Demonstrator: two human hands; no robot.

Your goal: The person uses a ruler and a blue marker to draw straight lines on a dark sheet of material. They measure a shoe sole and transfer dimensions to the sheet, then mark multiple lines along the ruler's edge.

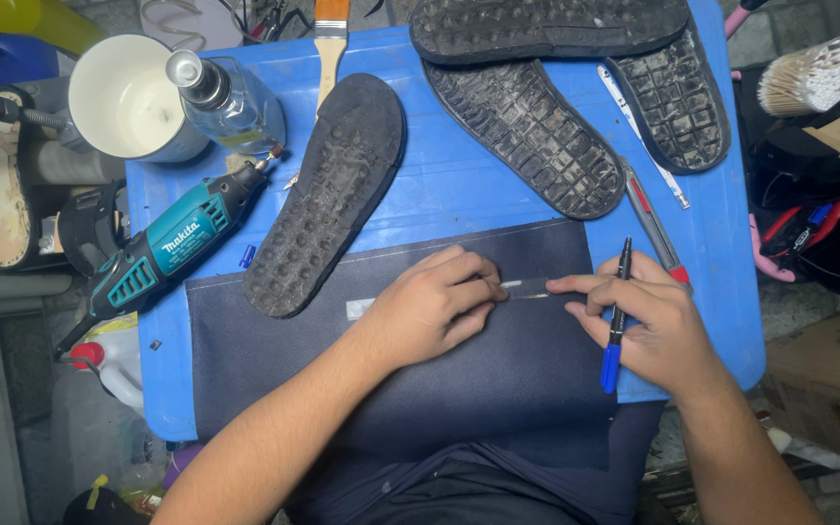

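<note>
Marking/measuring step on dark navy fabric (pixel 439 389) laid over blue surface (pixel 459 185). Left hand (pixel 435 306) pressing clear strip (pixel 527 288) flat, fingers curled, not clenched on anything. Right hand (pixel 648 326) grasping blue pen (pixel 617 316), index fingertip on strip end. Strip mid-fabric, long axis left-right, parallel to fabric's top edge. Next move likely needs strip held steady, pen tip brought down. Shoe sole (pixel 328 194) overlapping fabric corner.
</note>
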